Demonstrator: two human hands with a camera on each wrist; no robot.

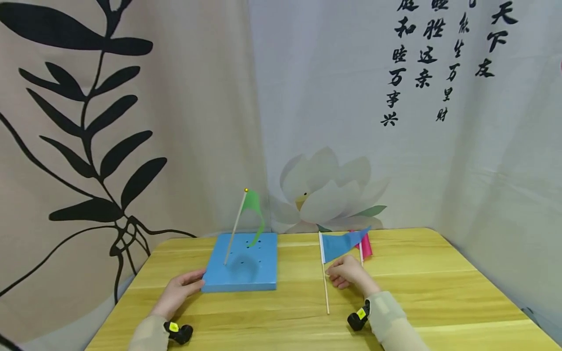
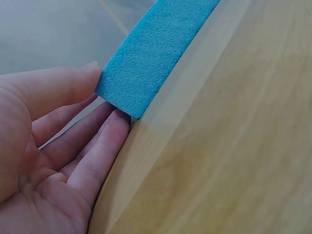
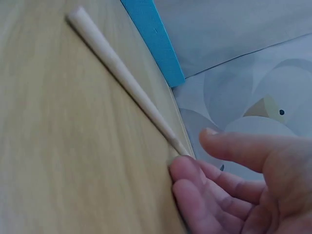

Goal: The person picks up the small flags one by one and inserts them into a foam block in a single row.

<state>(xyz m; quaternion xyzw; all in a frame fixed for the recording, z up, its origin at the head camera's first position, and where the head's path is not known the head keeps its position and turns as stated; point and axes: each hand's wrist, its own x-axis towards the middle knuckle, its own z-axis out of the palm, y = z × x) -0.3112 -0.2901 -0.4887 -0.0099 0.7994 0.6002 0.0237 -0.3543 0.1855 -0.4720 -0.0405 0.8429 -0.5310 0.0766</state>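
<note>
A blue foam block (image 1: 263,273) with small holes in its top lies on the table. A green pennant flag (image 1: 252,201) on a wooden stick stands tilted in it. My left hand (image 1: 183,288) touches the block's left side near the front corner, thumb and fingertips against its edge in the left wrist view. To the right, a blue pennant flag (image 1: 340,246) lies on the table with its stick toward me. My right hand (image 1: 347,274) is beside that stick (image 3: 129,80), fingertips at it, the thumb apart from it. Behind this hand a pink flag (image 1: 367,246) is partly hidden.
The wooden table (image 1: 439,292) has its far edge close to a printed curtain (image 1: 210,122) with leaves, a lotus and writing. A black wrist camera (image 1: 180,333) sits on the left wrist, another camera (image 1: 357,319) on the right.
</note>
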